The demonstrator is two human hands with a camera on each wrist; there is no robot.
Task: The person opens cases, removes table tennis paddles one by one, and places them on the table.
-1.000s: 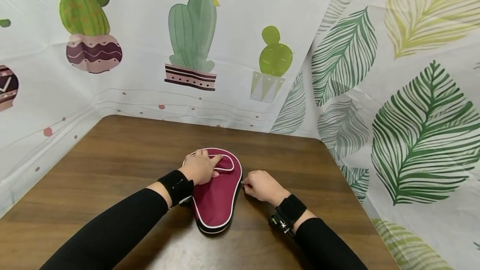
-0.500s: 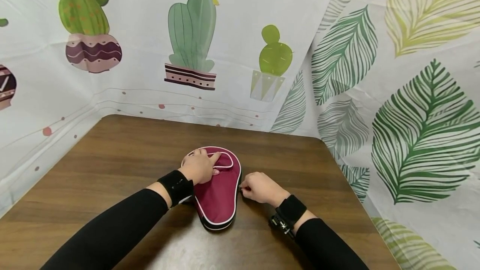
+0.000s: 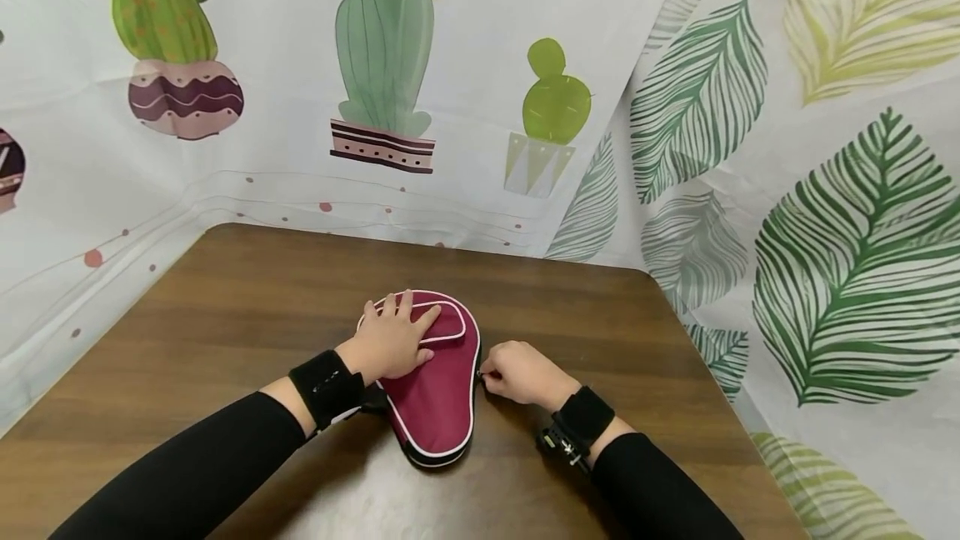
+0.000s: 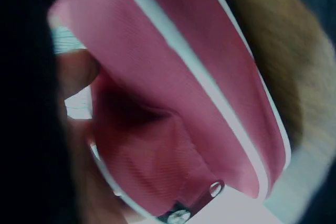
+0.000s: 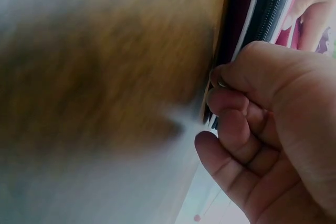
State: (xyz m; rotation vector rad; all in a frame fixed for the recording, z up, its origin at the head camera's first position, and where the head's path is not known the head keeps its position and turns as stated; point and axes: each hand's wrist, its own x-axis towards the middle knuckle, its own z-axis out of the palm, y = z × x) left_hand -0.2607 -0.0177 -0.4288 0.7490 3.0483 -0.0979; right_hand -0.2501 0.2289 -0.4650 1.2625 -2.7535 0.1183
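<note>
A maroon table tennis paddle case [image 3: 435, 407] with white piping and a black zipped side lies on the table, its narrow end toward me. My left hand [image 3: 390, 340] rests on the wide end with fingers spread, over part of the outlined pocket [image 3: 450, 323]. At the right edge of the case, my right hand [image 3: 525, 372] pinches the zipper pull between thumb and curled forefinger. The right wrist view shows the zipper [image 5: 275, 6] running up to those fingertips, which mostly hide the pull. Close up in the left wrist view, the case [image 4: 173, 72] fills the middle.
The brown wooden table [image 3: 262, 315] extends around the case on all sides. White cloth backdrops printed with cacti and leaves [image 3: 480, 98] rise behind the table and along its right side. Black bands with small cameras sit on both wrists.
My left hand has slid slightly left and its fingers have spread wider on the case. The case has shifted a little left. My right hand stays at its edge, still pinching.
</note>
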